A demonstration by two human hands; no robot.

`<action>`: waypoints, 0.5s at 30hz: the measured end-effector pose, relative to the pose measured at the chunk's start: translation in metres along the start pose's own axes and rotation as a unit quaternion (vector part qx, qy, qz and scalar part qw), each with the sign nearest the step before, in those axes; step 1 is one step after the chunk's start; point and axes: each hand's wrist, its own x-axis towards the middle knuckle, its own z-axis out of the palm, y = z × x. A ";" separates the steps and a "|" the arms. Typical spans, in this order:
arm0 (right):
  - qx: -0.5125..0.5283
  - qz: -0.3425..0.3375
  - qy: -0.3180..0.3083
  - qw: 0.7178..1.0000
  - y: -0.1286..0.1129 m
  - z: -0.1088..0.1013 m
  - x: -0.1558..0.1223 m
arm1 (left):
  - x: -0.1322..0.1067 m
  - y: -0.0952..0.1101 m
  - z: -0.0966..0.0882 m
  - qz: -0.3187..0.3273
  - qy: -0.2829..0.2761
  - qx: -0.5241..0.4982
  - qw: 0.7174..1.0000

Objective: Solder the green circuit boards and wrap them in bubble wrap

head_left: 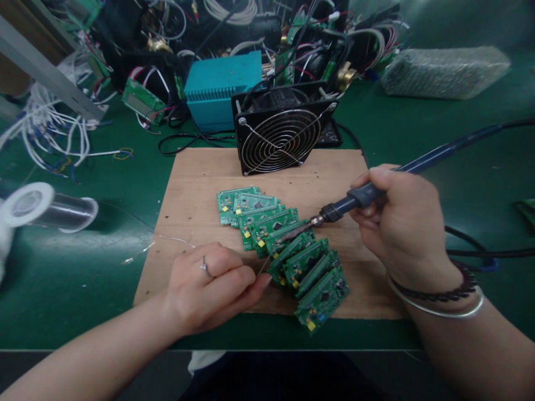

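Several green circuit boards lie overlapped in a diagonal row on a wooden board. My right hand is closed round the blue handle of a soldering iron, whose tip rests on a board near the middle of the row. My left hand is closed in a pinch on a thin solder wire, its end held at the same board. The wire trails left to a spool lying on the green mat.
A black fan with a wire grille stands at the wooden board's far edge, a teal box behind it. Tangled wires and parts crowd the back left. A wrapped bundle lies at the back right. The iron's cable runs off right.
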 end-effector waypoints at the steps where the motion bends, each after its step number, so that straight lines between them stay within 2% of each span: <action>1: 0.001 0.006 0.006 1.000 0.000 0.000 0.000 | 0.001 0.000 0.000 0.002 0.000 0.003 1.000; 8: -0.013 -0.018 -0.021 1.000 0.001 -0.002 0.000 | 0.001 0.002 -0.001 0.004 0.012 0.040 0.999; 15: -0.013 -0.025 -0.017 0.999 0.001 -0.002 0.000 | 0.002 0.003 -0.003 0.007 0.001 0.040 0.999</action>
